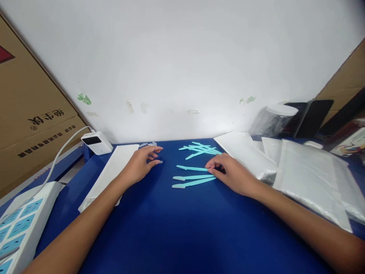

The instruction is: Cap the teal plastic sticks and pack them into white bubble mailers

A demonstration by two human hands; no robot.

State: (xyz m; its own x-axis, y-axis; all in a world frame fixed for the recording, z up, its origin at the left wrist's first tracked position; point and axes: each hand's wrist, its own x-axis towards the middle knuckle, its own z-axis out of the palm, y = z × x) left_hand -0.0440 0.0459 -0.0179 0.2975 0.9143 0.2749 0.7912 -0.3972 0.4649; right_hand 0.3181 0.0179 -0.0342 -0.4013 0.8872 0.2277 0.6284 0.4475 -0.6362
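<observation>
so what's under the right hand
The right hand pinches one teal stick; two more teal sticks on the blue table run in by its thumb. Their right-hand ends are covered, and anything under the palm can't be seen.

Wall, twelve o'clock: white, marked by green residue at ten and two. Tabletop, six o'clock: deep blue, running back to the wall. Cardboard panel, nine o'clock: brown, dark print. Second cardboard, between two and three. Light, as I see it: pale, diffuse.
</observation>
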